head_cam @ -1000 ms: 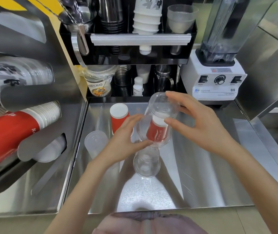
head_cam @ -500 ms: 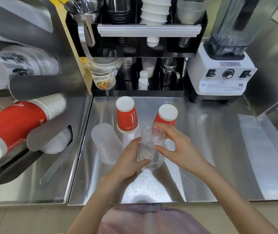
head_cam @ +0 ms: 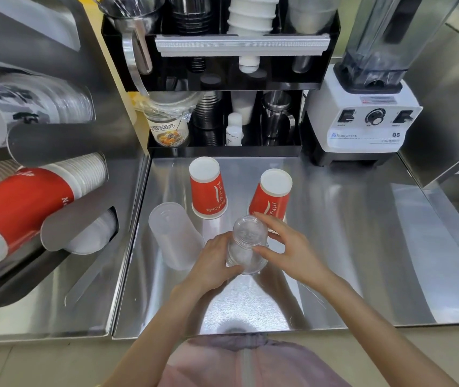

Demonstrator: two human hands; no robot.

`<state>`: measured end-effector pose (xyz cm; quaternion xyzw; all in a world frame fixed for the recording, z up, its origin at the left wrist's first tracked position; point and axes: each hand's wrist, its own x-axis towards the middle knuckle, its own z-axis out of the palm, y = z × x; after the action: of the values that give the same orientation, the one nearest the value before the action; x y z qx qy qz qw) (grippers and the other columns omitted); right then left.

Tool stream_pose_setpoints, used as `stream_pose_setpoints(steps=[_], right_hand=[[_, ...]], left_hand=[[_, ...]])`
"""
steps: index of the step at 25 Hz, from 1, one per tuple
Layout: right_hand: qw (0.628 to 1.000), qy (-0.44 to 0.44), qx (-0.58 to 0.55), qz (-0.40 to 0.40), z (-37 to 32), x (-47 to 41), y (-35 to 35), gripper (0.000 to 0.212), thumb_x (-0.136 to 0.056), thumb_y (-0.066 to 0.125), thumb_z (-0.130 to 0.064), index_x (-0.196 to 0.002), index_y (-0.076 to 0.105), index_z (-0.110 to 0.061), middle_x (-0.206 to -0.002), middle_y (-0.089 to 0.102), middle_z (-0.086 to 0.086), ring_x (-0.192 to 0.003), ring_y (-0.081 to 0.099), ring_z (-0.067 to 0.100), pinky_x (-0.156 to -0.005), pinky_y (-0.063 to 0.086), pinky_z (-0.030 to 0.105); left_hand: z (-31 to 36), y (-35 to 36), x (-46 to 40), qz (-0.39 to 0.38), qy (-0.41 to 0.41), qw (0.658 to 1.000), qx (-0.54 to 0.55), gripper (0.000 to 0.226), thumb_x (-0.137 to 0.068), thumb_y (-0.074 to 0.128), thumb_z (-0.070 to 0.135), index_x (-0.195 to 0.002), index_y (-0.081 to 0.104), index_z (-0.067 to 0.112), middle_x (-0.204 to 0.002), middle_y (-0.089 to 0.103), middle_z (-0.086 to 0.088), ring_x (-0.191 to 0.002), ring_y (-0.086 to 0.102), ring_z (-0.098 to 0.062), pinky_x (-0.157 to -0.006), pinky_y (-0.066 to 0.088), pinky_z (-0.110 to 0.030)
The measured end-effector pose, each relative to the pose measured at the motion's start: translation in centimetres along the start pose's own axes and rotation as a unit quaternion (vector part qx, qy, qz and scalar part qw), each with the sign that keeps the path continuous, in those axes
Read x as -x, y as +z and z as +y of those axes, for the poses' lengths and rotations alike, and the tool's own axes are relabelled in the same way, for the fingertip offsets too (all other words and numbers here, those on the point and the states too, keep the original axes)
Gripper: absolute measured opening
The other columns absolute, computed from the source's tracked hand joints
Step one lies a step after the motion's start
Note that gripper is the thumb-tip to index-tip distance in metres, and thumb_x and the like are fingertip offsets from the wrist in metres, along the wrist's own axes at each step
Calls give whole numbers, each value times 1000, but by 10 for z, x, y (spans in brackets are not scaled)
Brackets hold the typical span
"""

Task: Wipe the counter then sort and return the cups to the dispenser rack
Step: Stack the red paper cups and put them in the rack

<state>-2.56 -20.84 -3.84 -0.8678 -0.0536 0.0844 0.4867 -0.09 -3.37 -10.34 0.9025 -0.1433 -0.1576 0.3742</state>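
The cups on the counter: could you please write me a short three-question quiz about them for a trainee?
1. True or false: both red cups stand upside down on the counter.
2. Which cup do the left hand and right hand hold?
A. the clear cup
B. the frosted cup
C. a red cup
3. Fill in: the frosted cup stands to the ____ of the clear cup.

Key: 1 true; 2 A; 3 left.
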Motion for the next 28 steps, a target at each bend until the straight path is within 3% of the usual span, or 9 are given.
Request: stream_pose_setpoints(steps=[3, 5, 8, 11, 14, 16, 18, 22, 28], right_hand=[[1000, 9, 1, -15, -1, -1, -1, 61, -79, 66, -25, -132, 38, -28, -139, 45, -4, -124, 45, 15, -108, 37, 38], [1000, 10, -14, -8, -3, 2, -5, 57, -80, 64, -25, -131, 39, -27, -137, 47, -5, -121, 47, 12, -106, 38, 32], [992, -31, -90, 86, -7, 6, -15, 37, -86, 56, -16, -120, 48, -29, -123, 57, -4, -109, 55, 1, -97, 43, 16], [971, -31, -103, 212, 0, -4, -32, 30, -90, 49, -10, -115, 52, -26, -116, 58, 1, -102, 56, -3, -83, 40, 1], [981, 69, -67, 171, 20, -29, -43, 48, -88, 53, -14, -133, 37, -14, -137, 46, 8, -121, 48, 18, -98, 39, 18], [989, 120, -5, 90, 34, -42, -43, 66, -84, 59, -19, -139, 23, -11, -147, 32, 11, -131, 37, 25, -109, 34, 39], [990, 125, 36, 46, 43, -50, -39, 75, -81, 64, -20, -140, 19, -10, -149, 29, 13, -135, 32, 27, -111, 30, 47], [994, 102, 10, 39, 50, -61, -39, 73, -76, 69, -18, -137, 29, -13, -141, 42, 9, -128, 41, 25, -107, 35, 40], [996, 68, -20, 55, 46, -70, -48, 61, -77, 69, -17, -130, 40, -17, -132, 52, 6, -121, 49, 20, -104, 38, 36]], left_hand=[[6, -5, -1, -17, 2, 1000, -5, 71, -68, 73, 23, -128, 38, 11, -132, 50, -11, -122, 45, -28, -103, 36, -41], [13, -13, -1, -36, 0, 999, -2, 87, -69, 73, 26, -138, 23, 10, -144, 37, -10, -132, 34, -26, -110, 28, -43], [29, -35, 3, -48, -5, 996, 78, 103, -66, 75, 38, -143, 8, 19, -148, 26, -1, -136, 26, -17, -115, 23, -39], [56, -62, -6, 8, 9, 983, 185, 93, -62, 64, 58, -139, 22, 27, -137, 39, 8, -124, 39, -7, -106, 31, -30], [78, -80, -43, 32, 32, 995, 86, 71, -78, 64, 36, -137, 27, 19, -142, 40, -3, -125, 42, -15, -105, 34, -33], [90, -83, -67, -13, 45, 999, -11, 74, -80, 64, 32, -139, 23, 16, -147, 32, -7, -132, 36, -20, -108, 31, -35], [100, -81, -83, -64, 55, 994, -67, 78, -79, 64, 33, -141, 19, 15, -151, 26, -7, -136, 29, -21, -110, 25, -35], [110, -72, -99, -93, 57, 987, -117, 77, -80, 64, 32, -140, 21, 12, -149, 30, -9, -136, 28, -24, -110, 26, -36], [113, -80, -103, -67, 90, 991, -68, 52, -79, 65, 26, -125, 44, 13, -130, 52, -7, -119, 46, -22, -98, 37, -32]])
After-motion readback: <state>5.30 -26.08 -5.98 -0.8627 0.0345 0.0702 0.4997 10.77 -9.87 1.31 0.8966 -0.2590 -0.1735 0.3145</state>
